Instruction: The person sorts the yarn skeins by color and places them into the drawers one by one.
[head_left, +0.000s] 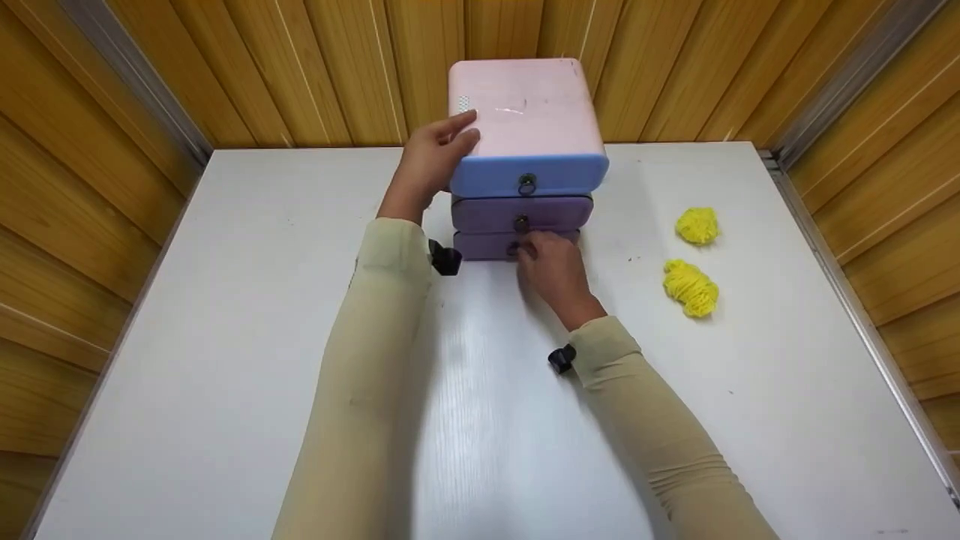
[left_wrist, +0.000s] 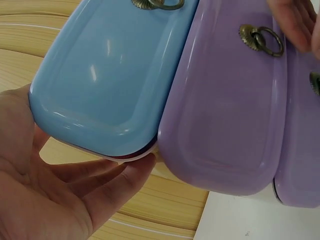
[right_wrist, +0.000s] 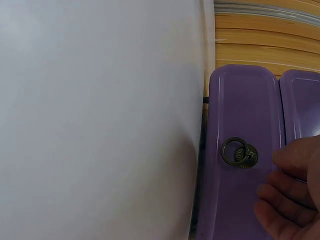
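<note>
A stack of small drawers (head_left: 525, 112) stands against the back wall, with a pink top, a blue top drawer (left_wrist: 110, 75) and two purple drawers below. My left hand (head_left: 433, 154) grips the upper left corner of the stack, with some fingers along its side (left_wrist: 112, 187). At the lowest purple drawer (right_wrist: 245, 105), my right hand (head_left: 555, 270) hovers beside the brass ring pull (right_wrist: 240, 153). Its fingers are loosely bent, and the right wrist view shows the ring apart from them. Another ring pull (left_wrist: 262, 40) hangs on the middle drawer.
Two bundles of yellow yarn, one (head_left: 697, 226) behind the other (head_left: 691, 289), lie on the white table (head_left: 225, 360) to the right of the drawers. Wood-patterned panels (head_left: 337, 67) enclose the table at the back and sides.
</note>
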